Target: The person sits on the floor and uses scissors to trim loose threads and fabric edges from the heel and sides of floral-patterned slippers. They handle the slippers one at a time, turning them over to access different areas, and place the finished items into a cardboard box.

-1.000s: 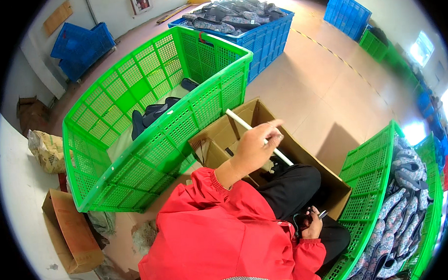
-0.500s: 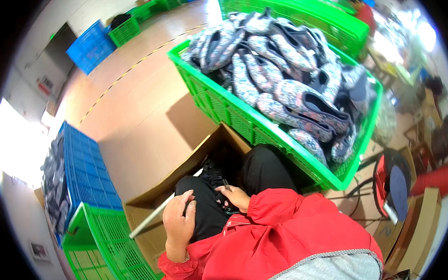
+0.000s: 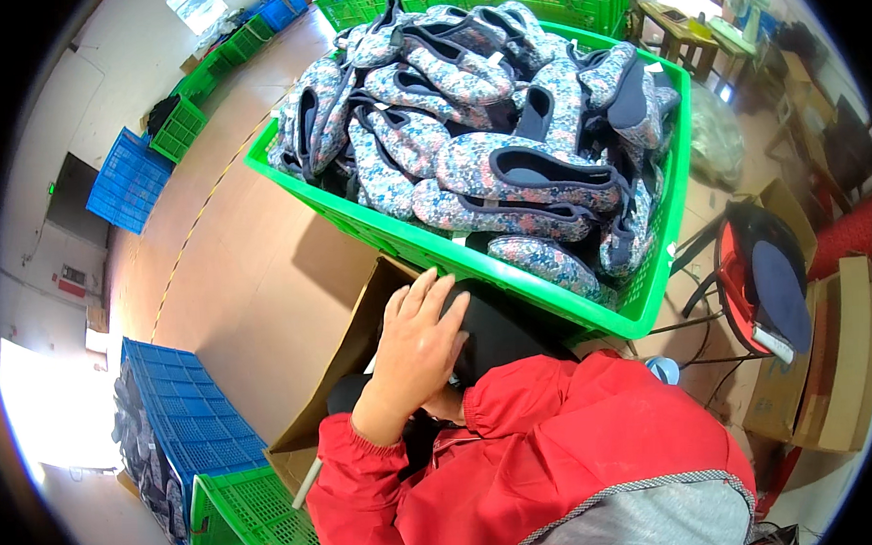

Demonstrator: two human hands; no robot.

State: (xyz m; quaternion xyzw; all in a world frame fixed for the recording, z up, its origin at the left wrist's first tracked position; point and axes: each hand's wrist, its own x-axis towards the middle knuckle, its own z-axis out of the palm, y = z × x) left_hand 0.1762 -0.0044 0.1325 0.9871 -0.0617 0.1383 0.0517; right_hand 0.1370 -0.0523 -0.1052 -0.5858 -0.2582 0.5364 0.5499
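Fingers of the left hand are spread flat on a black slipper, seemingly lengthwise toward the green crate.

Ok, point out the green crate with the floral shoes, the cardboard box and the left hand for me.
green crate (image 3: 512, 262): head view, on its near front rim.
cardboard box (image 3: 348, 367): head view, on its brown left wall.
left hand (image 3: 415, 355): head view, on the back of the hand, which lies on a black item.

A green crate of floral slippers, blue crate beyond
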